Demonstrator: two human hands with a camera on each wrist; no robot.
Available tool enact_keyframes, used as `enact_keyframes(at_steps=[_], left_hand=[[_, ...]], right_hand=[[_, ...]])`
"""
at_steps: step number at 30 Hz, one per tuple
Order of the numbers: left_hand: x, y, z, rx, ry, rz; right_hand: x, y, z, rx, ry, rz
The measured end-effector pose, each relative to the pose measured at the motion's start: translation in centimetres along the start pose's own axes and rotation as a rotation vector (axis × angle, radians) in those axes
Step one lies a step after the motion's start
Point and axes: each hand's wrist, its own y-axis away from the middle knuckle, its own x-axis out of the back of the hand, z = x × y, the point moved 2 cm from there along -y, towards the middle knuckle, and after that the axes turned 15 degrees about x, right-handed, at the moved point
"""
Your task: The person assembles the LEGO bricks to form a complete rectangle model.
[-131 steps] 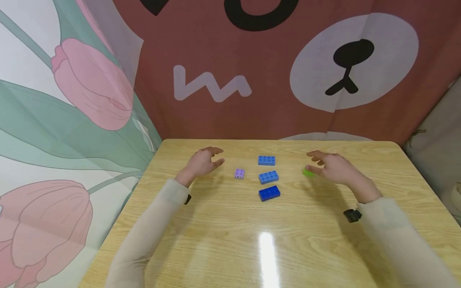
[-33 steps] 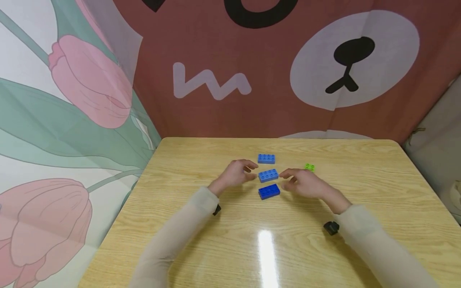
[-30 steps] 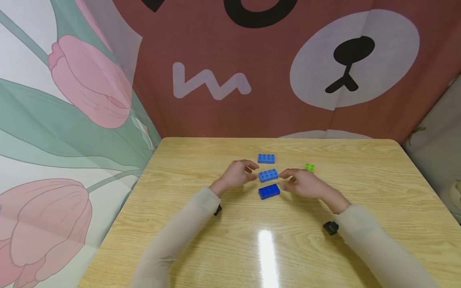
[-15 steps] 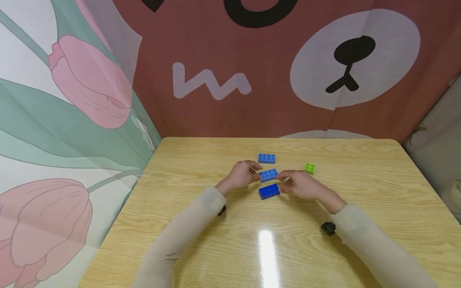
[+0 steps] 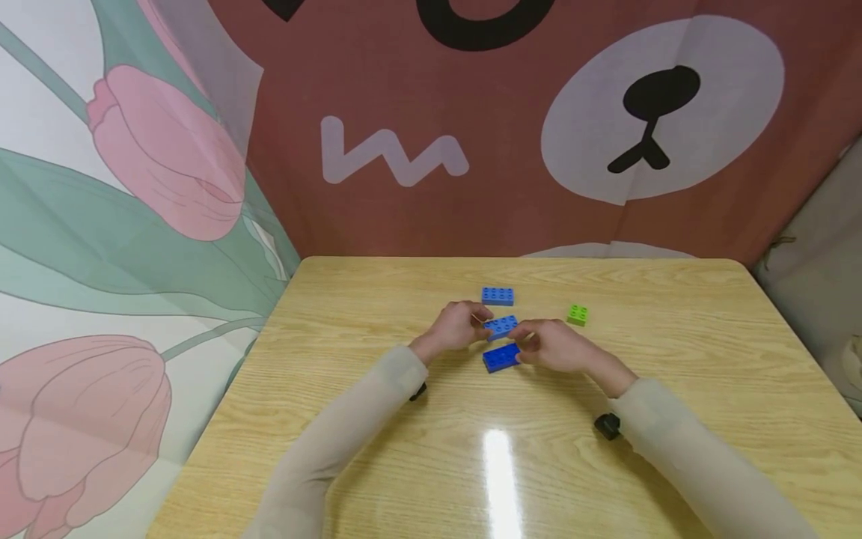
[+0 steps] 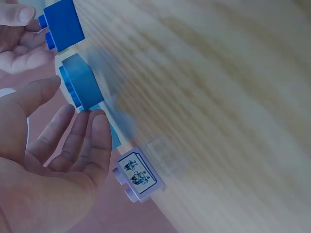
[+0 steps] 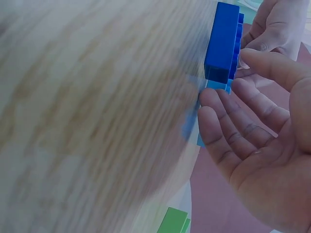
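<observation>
Three blue toy building bricks lie in a column on the table. My left hand (image 5: 458,326) is at the left end of the middle, lighter blue brick (image 5: 501,327), thumb and fingers spread around that end. From the other side my right hand (image 5: 555,346) reaches in, its index finger overlapping the brick's right end. The right thumb overlaps the right end of the dark blue brick (image 5: 500,358), nearest the body. In the left wrist view a lilac brick (image 6: 141,175) with a printed side sits beyond the left fingers; the left hand hides it in the head view.
A third blue brick (image 5: 497,296) lies farthest back, just beyond the hands. To the right stands a small green brick (image 5: 577,315). The wooden table (image 5: 377,464) ends at a brown printed curtain (image 5: 438,224) behind.
Both hands have come inward from the table's sides to the middle blue brick, closing in slightly over the last second. The right hand has left the green brick; the bricks have not visibly moved.
</observation>
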Motion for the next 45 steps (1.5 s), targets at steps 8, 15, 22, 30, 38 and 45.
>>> enact_keyframes(at_steps=[8,15,22,30,38,45], left_hand=[[0.0,0.1,0.2,0.021,-0.026,-0.011],[-0.2,-0.1,0.2,0.04,-0.042,-0.013],[-0.2,-0.1,0.3,0.054,-0.053,-0.022],[-0.2,-0.3,-0.1,0.049,-0.068,-0.025],[-0.1,-0.1,-0.7,0.033,-0.062,-0.036],[0.2,0.2,-0.9,0.028,-0.021,-0.059]], right_hand=[[-0.4,-0.4,0.2,-0.002,-0.015,-0.012],[-0.5,-0.5,0.3,0.013,-0.018,-0.023],[-0.6,-0.6,-0.1,0.025,-0.001,-0.029],[-0.3,-0.4,0.0,-0.009,-0.013,-0.028],[0.1,0.4,0.9,-0.068,-0.088,-0.018],[0.6,0.8,1.3,-0.091,-0.12,-0.011]])
